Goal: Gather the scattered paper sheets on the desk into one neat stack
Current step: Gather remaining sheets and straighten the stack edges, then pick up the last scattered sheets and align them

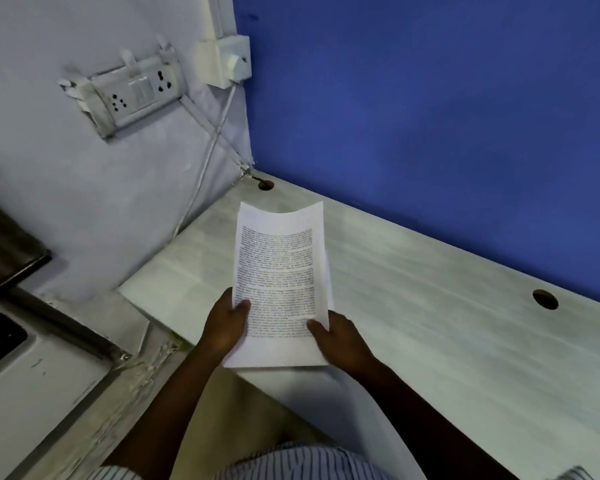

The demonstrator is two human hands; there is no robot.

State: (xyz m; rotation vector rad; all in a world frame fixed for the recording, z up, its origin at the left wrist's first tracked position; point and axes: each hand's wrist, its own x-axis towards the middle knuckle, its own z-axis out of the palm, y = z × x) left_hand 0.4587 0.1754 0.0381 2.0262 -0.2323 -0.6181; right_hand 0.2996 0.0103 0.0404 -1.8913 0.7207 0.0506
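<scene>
Both our left hand (226,323) and right hand (340,337) pinch thin, curled paper sheets (279,282) above the pale desk (430,306); print blurred.

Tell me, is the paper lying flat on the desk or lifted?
Lifted. Both the left hand and the right hand grip the paper at its lower edges, and its top curls above the desk.
</scene>
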